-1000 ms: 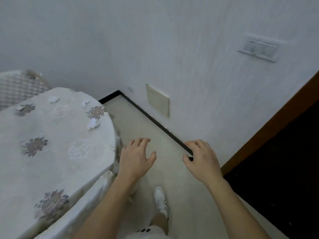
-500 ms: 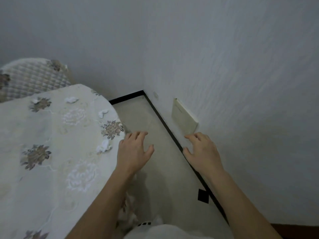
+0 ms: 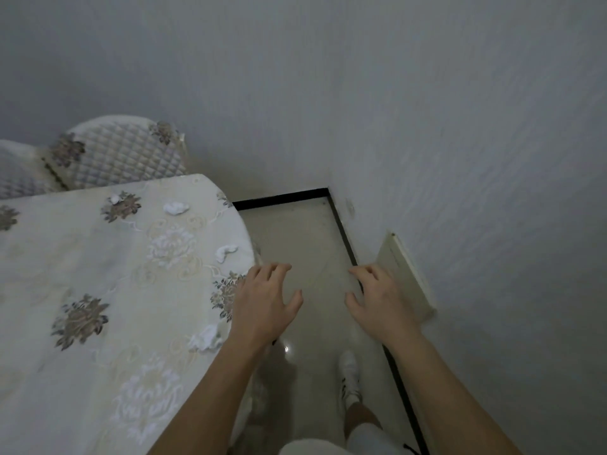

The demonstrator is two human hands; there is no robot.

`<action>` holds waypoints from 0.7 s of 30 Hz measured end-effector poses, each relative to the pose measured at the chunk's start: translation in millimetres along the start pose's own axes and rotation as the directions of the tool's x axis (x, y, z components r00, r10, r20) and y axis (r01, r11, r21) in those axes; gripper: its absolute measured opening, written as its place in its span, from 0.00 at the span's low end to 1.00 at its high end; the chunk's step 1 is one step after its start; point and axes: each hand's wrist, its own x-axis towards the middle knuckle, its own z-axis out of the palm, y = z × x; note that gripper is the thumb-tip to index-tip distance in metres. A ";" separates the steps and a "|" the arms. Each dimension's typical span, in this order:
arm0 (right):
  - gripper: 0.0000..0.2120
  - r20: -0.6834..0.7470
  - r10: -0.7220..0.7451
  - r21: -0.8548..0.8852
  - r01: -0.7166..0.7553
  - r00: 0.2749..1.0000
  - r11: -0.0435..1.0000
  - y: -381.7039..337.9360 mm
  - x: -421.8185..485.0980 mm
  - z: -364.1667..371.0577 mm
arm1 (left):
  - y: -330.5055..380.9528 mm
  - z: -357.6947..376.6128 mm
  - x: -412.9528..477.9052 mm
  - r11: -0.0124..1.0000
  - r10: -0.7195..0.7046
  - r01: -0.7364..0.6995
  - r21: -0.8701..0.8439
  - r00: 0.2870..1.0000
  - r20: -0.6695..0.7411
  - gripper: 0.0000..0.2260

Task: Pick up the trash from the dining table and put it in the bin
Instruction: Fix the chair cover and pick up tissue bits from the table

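Both hands reach forward, palms down, holding nothing. The left hand point(image 3: 262, 303) hovers with its grip apart and fingers spread, right at the curved edge of the surface point(image 3: 98, 290), which is covered by a cream cloth with embroidered flowers. The right hand point(image 3: 381, 300) is likewise spread and empty, over the floor point(image 3: 295, 231) well clear of the surface. Four crumpled white scraps lie on the surface: the nearest scrap point(image 3: 206, 338) sits close to the edge, just beside the left wrist; a second scrap point(image 3: 226, 251) lies beyond the left fingertips; a third scrap point(image 3: 175, 207) and a small fourth scrap point(image 3: 115, 198) lie toward the far edge, near a quilted chair back point(image 3: 124, 156).
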 end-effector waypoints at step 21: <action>0.17 0.368 -0.598 0.189 0.573 0.712 0.798 -80.2 250.0 80.1 | -73.5 -4.5 17.8 0.663 -0.744 0.747 -0.043 0.652 -0.144 0.17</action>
